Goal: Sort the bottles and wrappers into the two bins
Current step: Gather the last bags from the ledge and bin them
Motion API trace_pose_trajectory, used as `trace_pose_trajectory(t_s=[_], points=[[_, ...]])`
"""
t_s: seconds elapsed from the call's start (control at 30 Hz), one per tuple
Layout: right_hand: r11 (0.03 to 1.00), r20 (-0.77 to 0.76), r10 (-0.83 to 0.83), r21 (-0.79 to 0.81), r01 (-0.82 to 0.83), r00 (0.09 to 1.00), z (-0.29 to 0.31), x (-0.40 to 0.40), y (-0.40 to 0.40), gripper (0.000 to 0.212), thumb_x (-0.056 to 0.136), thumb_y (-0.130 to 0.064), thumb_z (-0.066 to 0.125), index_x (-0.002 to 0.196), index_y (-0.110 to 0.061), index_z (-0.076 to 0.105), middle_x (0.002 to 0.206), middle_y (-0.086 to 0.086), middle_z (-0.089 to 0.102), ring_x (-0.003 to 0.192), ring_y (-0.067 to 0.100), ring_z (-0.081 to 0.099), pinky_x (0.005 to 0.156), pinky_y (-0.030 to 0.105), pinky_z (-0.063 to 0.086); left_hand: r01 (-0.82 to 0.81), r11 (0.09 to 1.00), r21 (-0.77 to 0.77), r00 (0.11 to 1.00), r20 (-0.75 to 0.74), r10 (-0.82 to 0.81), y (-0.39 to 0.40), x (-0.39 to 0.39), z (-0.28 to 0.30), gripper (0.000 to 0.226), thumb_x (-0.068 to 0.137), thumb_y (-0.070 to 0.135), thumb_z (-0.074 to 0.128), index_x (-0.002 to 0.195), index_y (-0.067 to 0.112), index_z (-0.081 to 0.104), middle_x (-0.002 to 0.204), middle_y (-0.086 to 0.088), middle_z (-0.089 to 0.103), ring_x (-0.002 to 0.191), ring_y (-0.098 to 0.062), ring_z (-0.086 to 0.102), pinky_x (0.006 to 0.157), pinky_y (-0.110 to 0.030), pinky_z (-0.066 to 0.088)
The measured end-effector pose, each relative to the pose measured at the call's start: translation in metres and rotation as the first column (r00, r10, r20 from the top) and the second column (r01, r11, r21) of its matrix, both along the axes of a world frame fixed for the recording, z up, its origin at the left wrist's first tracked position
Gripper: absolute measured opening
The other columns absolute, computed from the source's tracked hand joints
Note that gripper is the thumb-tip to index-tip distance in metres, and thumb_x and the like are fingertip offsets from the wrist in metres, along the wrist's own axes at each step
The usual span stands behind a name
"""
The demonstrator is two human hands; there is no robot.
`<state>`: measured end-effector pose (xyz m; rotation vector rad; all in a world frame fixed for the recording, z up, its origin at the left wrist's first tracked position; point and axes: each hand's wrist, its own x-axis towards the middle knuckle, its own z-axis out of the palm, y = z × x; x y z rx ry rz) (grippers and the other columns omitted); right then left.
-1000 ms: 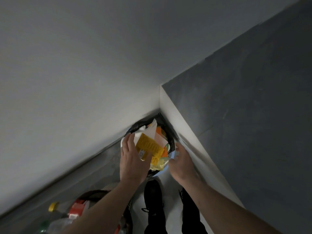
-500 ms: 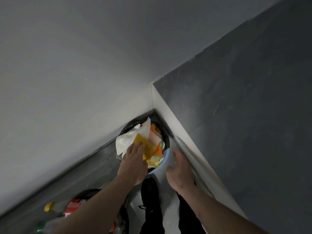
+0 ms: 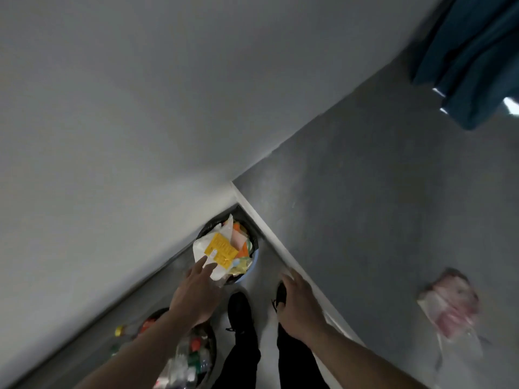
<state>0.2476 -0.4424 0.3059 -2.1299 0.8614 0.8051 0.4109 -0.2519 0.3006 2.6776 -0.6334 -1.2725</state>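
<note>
Beside the wrapper bin [image 3: 250, 272], black shoes [image 3: 241, 313] stand.

blurred pink bag [image 3: 449, 303], contents unreadable

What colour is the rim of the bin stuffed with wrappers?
Light blue rim, lined with black bag, seen in the head view.

Two grey walls [image 3: 126, 122] are seen meeting at a far corner, edged by a white skirting strip [image 3: 269, 234]. A dark teal cloth [image 3: 471, 51] is hung at the far right. Black shoes [image 3: 238, 313] and black trouser legs [image 3: 244, 360] are planted on the pale floor [image 3: 264, 276] near the corner.
</note>
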Motion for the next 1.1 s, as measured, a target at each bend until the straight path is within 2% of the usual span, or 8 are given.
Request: trace_pose_trajectory(t_s=[0.2, 0.4, 0.5, 0.63, 0.77, 0.87, 1.0, 1.1], points=[[0.995, -0.067, 0.064, -0.069, -0.068, 0.996, 0.122, -0.055, -0.006, 0.069, 0.093, -0.020, 0.052, 0.157, -0.024, 0.026, 0.170, 0.002, 0.002, 0.156, 0.031, 0.005, 0.124, 0.041, 0.019, 0.085, 0.996, -0.036, 0.996, 0.031, -0.084, 0.010, -0.031, 0.123, 0.075, 0.094, 0.036, 0.058, 0.159, 0.026, 0.021, 0.168, -0.001, 0.010, 0.152, -0.028, 0.015, 0.123, -0.044, 0.024], [0.989, -0.084, -0.121, -0.091, 0.113, 0.989, 0.185, -0.129, 0.000, 0.074, 0.089, -0.027, 0.051, 0.159, -0.025, 0.024, 0.170, 0.004, 0.000, 0.156, 0.034, 0.005, 0.125, 0.043, 0.017, 0.240, 0.968, -0.069, 0.963, 0.142, -0.229, -0.006, -0.080, 0.194, 0.070, 0.094, 0.048, 0.052, 0.157, 0.029, 0.026, 0.169, -0.005, 0.004, 0.155, -0.031, 0.007, 0.124, -0.048, 0.017], [0.972, -0.079, -0.222, -0.094, 0.214, 0.972, 0.198, -0.177, -0.007, 0.076, 0.087, -0.034, 0.048, 0.158, -0.026, 0.025, 0.170, 0.005, 0.001, 0.156, 0.031, 0.005, 0.126, 0.042, 0.017, 0.288, 0.955, -0.074, 0.950, 0.147, -0.275, -0.021, -0.106, 0.213, 0.070, 0.090, 0.050, 0.048, 0.155, 0.032, 0.031, 0.169, -0.003, 0.004, 0.154, -0.032, 0.009, 0.123, -0.052, 0.019], [0.930, -0.084, -0.353, -0.136, 0.340, 0.932, 0.202, -0.250, -0.031, 0.072, 0.093, -0.041, 0.054, 0.158, -0.028, 0.027, 0.170, 0.004, 0.006, 0.155, 0.029, 0.011, 0.125, 0.040, 0.020, 0.353, 0.933, -0.077, 0.931, 0.130, -0.341, -0.060, -0.143, 0.229, 0.069, 0.092, 0.046, 0.055, 0.155, 0.031, 0.032, 0.169, -0.002, 0.002, 0.155, -0.031, 0.007, 0.122, -0.048, 0.020], [0.886, -0.097, -0.452, -0.166, 0.434, 0.887, 0.206, -0.328, -0.063, 0.073, 0.092, -0.038, 0.057, 0.158, -0.023, 0.029, 0.168, 0.007, 0.013, 0.153, 0.029, 0.017, 0.121, 0.040, 0.027, 0.397, 0.912, -0.103, 0.912, 0.158, -0.379, -0.108, -0.188, 0.233, 0.070, 0.089, 0.044, 0.059, 0.153, 0.030, 0.036, 0.168, -0.004, 0.008, 0.154, -0.031, 0.010, 0.122, -0.047, 0.024], [0.879, -0.109, -0.467, -0.167, 0.447, 0.877, 0.204, -0.391, -0.090, 0.073, 0.094, -0.037, 0.057, 0.158, -0.023, 0.026, 0.169, 0.006, 0.010, 0.154, 0.028, 0.014, 0.121, 0.039, 0.028, 0.420, 0.902, -0.097, 0.901, 0.161, -0.402, -0.146, -0.233, 0.233, 0.068, 0.089, 0.044, 0.059, 0.152, 0.031, 0.038, 0.168, -0.003, 0.006, 0.153, -0.032, 0.012, 0.120, -0.047, 0.026], [0.893, -0.108, -0.434, -0.184, 0.411, 0.894, 0.202, -0.470, -0.136, 0.074, 0.096, -0.036, 0.058, 0.159, -0.021, 0.023, 0.169, 0.005, 0.006, 0.154, 0.029, 0.014, 0.119, 0.038, 0.031, 0.448, 0.892, -0.051, 0.888, 0.138, -0.438, -0.194, -0.304, 0.231, 0.064, 0.092, 0.044, 0.058, 0.152, 0.033, 0.037, 0.169, -0.003, 0.004, 0.154, -0.031, 0.012, 0.122, -0.048, 0.018], [0.872, -0.095, -0.472, -0.197, 0.449, 0.876, 0.211, -0.511, -0.169, 0.073, 0.097, -0.033, 0.058, 0.160, -0.022, 0.022, 0.169, 0.005, 0.005, 0.155, 0.030, 0.012, 0.119, 0.040, 0.032, 0.454, 0.890, -0.035, 0.888, 0.096, -0.449, -0.220, -0.352, 0.235, 0.064, 0.092, 0.042, 0.057, 0.153, 0.033, 0.036, 0.169, -0.002, 0.003, 0.154, -0.030, 0.012, 0.120, -0.046, 0.023]])
